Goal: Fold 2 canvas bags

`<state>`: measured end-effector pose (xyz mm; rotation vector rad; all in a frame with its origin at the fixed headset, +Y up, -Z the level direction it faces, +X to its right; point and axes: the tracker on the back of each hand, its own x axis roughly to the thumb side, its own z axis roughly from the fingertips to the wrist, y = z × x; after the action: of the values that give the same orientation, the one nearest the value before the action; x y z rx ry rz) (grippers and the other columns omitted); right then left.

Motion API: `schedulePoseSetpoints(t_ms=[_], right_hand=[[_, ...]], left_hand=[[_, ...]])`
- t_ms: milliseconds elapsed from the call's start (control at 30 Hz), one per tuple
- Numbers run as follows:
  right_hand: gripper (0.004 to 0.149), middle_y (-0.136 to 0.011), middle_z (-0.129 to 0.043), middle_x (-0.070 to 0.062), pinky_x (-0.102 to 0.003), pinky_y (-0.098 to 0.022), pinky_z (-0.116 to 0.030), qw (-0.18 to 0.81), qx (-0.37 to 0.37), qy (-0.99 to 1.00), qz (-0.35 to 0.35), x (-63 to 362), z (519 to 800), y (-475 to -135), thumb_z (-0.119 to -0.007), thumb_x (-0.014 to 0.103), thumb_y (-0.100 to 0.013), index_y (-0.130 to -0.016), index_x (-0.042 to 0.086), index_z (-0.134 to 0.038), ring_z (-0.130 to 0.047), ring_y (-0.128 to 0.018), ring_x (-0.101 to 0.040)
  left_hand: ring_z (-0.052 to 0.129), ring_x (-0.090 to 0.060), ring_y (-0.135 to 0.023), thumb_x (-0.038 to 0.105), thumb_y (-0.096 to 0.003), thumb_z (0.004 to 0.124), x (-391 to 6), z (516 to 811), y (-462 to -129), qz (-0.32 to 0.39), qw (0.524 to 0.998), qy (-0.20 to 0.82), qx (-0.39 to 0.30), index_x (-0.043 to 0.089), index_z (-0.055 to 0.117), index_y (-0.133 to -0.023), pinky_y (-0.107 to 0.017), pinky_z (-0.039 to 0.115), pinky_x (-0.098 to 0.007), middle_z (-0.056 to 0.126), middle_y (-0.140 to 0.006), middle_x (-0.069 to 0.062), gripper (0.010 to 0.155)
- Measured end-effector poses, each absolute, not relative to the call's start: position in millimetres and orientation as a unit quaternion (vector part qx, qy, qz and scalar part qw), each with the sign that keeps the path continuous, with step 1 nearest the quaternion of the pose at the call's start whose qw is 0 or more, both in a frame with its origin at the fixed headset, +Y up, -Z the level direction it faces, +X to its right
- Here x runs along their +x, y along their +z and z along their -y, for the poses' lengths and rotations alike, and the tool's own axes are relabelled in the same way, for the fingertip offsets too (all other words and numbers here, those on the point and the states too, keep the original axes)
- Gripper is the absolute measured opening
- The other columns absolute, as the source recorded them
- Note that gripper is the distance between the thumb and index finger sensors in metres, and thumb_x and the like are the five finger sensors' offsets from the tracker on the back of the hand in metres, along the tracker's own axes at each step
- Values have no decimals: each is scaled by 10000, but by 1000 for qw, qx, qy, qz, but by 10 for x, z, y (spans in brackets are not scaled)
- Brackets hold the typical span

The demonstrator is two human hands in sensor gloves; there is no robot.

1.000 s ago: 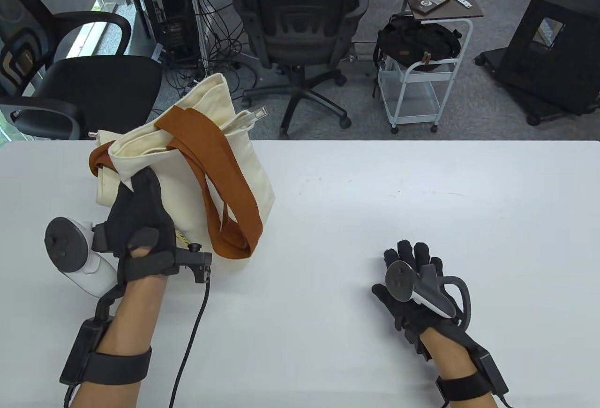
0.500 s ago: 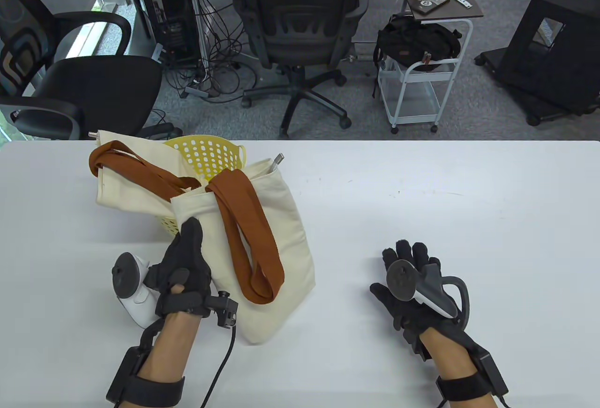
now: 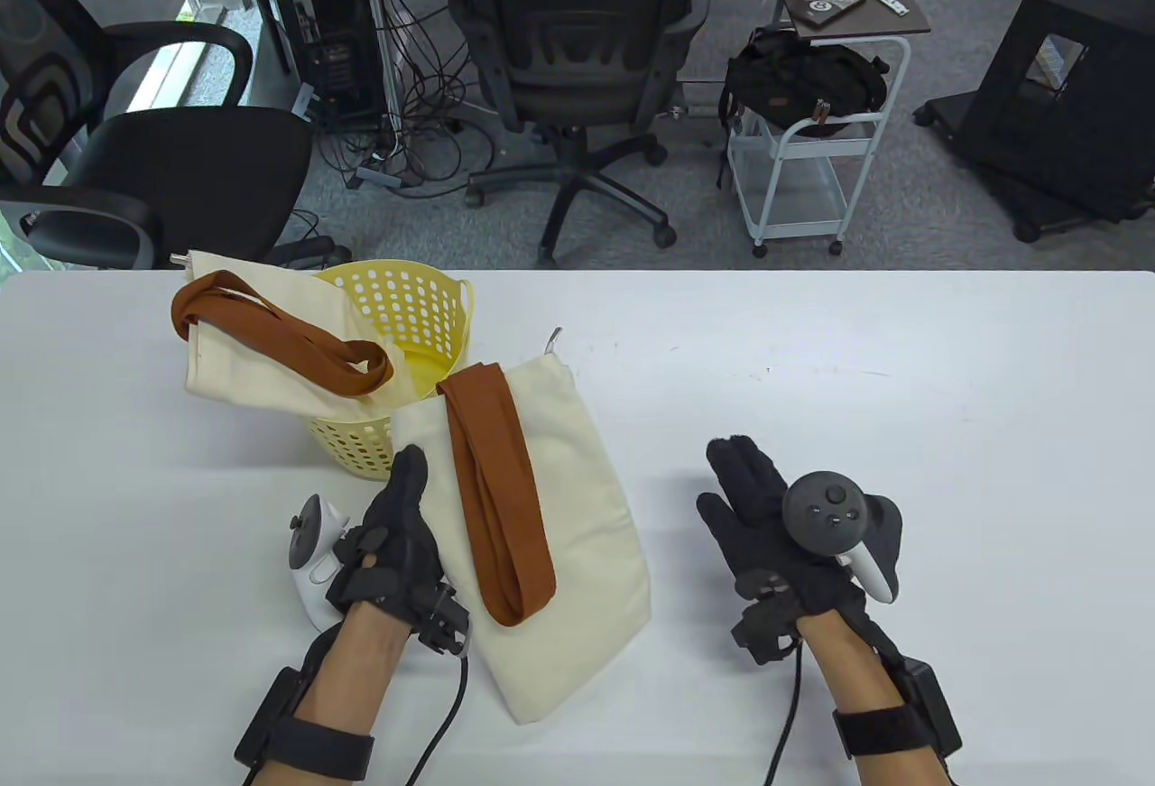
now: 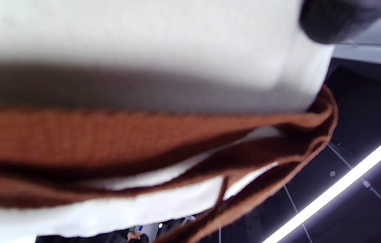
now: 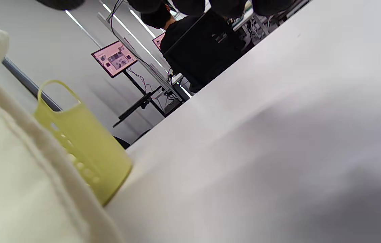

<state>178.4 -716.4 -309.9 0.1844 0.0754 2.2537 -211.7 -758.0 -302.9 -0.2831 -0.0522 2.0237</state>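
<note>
A cream canvas bag (image 3: 577, 497) with brown straps (image 3: 492, 479) lies flat on the white table (image 3: 902, 371), left of centre. My left hand (image 3: 406, 497) grips its left edge. The left wrist view shows its canvas (image 4: 143, 33) and a strap (image 4: 109, 135) from very close. A second cream bag (image 3: 235, 362) with a brown strap (image 3: 280, 339) hangs over the rim of a yellow basket (image 3: 406, 317). My right hand (image 3: 735, 470) is open and empty, fingers stretched, just right of the flat bag and apart from it. The bag's edge (image 5: 8, 185) fills the right wrist view's left side.
The yellow perforated basket stands at the table's back left and also shows in the right wrist view (image 5: 82, 148). Office chairs (image 3: 577, 55), a white cart (image 3: 803, 172) and a black case stand on the floor beyond the far edge.
My left hand has carried the bag from above the basket down and right and laid it flat on the table. My right hand has turned and moved slightly left and forward toward the bag.
</note>
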Motion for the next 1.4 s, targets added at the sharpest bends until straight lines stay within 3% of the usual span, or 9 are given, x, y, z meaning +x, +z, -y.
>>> schedulePoseSetpoints(t_ms=[400, 500, 567, 667, 933, 1100, 1233, 1300, 1400], right_hand=[[719, -1153, -416, -136, -619, -734, -488, 573, 205, 771, -188, 1303, 7338, -3247, -713, 524, -482, -1077, 255, -413, -484, -1036, -445], [742, -1126, -526, -130, -537, -691, -660, 582, 218, 758, -198, 1259, 7360, -3224, -757, 530, -469, -1074, 249, -432, -690, -975, -388], [759, -1081, -612, -144, -424, -571, -831, 586, 213, 749, -223, 1235, 7391, -3216, -766, 530, -469, -1071, 217, -426, -879, -852, -321], [724, -1043, -680, -131, -345, -435, -911, 621, 203, 725, -218, 1247, 7428, -3220, -800, 451, -479, -1062, 212, -442, -975, -744, -285], [567, -949, -831, -59, -284, -338, -945, 652, 191, 713, -172, 1278, 7382, -3219, -784, 252, -492, -1021, 260, -580, -1063, -602, -243], [539, -951, -844, 10, -315, -384, -930, 657, 201, 712, -143, 1297, 7347, -3190, -754, 223, -484, -991, 362, -633, -1035, -649, -259], [532, -957, -840, 20, -333, -400, -923, 650, 189, 725, -128, 1333, 7327, -3188, -755, 220, -485, -983, 375, -646, -1021, -673, -265], [533, -959, -840, 18, -334, -401, -922, 648, 193, 726, -127, 1334, 7316, -3182, -756, 222, -485, -983, 375, -645, -1020, -676, -264], [533, -961, -837, 8, -330, -390, -924, 633, 187, 743, -114, 1300, 7276, -3152, -758, 230, -489, -992, 355, -634, -1021, -675, -262]], left_hand=[[1145, -227, -496, 622, -422, 759, -1901, 7756, -3054, 13, 525, 833, -175, 253, 926, -772, -410, 952, -391, 1034, -737, -32, 536], [1136, -229, -508, 610, -423, 756, -1885, 7771, -3070, 14, 540, 820, -190, 246, 905, -792, -419, 945, -395, 1014, -760, -52, 539], [1114, -225, -541, 585, -432, 734, -1867, 7795, -3074, 7, 554, 811, -189, 239, 832, -856, -451, 927, -401, 952, -831, -59, 556], [997, -296, -723, 517, -447, 725, -1863, 7837, -3107, 1, 586, 787, -193, 199, 594, -1001, -579, 825, -466, 767, -978, -93, 652], [830, -384, -865, 485, -422, 815, -1918, 7695, -3188, 5, 730, 645, -224, 169, 301, -1047, -674, 679, -546, 529, -1071, -145, 869], [627, -436, -996, 446, -460, 725, -1956, 7429, -3108, 24, 802, 575, -158, 201, 267, -1050, -728, 555, -597, 387, -1109, -147, 785], [491, -432, -1046, 453, -466, 712, -1883, 6921, -2843, 48, 863, 503, -6, 236, 324, -1059, -756, 466, -614, 327, -1125, -118, 740], [683, -392, -991, 500, -446, 741, -1735, 6722, -2699, 84, 894, 437, 43, 240, 478, -1046, -717, 616, -570, 510, -1105, -94, 705], [779, -399, -930, 509, -438, 770, -1377, 6714, -2570, 137, 880, 454, -20, 214, 601, -1016, -676, 678, -564, 631, -1065, -104, 671]])
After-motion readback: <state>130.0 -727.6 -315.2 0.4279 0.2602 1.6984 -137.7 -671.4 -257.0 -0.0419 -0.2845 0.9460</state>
